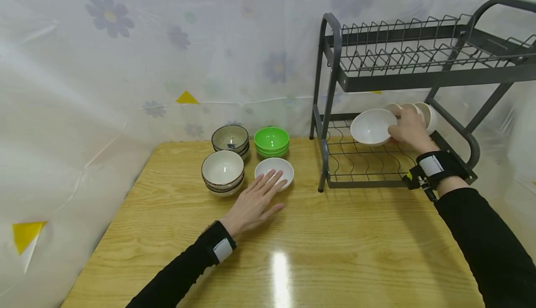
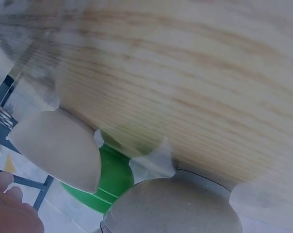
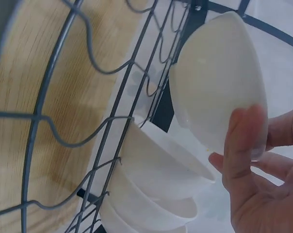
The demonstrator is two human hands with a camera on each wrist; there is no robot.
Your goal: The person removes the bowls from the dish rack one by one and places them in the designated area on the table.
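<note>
My right hand (image 1: pixel 408 129) pinches a white bowl (image 1: pixel 372 127) by its rim, inside the lower tier of the dish rack (image 1: pixel 364 184). The right wrist view shows the held bowl (image 3: pixel 219 77) tilted on its side, with the thumb and fingers on opposite faces. Beside it, several white bowls (image 3: pixel 158 160) lean in a row against the rack's wires. Over on the table, my left hand (image 1: pixel 253 205) has its fingers straight and spread above a small white bowl (image 1: pixel 274 164); whether they touch it I cannot tell.
Left of the small white bowl stands a stack of cream bowls (image 1: pixel 223 170) with dark rims. Behind are stacked grey-beige bowls (image 1: pixel 230 138) and stacked green bowls (image 1: pixel 272 141). The rack's upper wire tier (image 1: pixel 402 50) overhangs my right hand. A plastic sheet (image 1: pixel 234 43) covers the wall.
</note>
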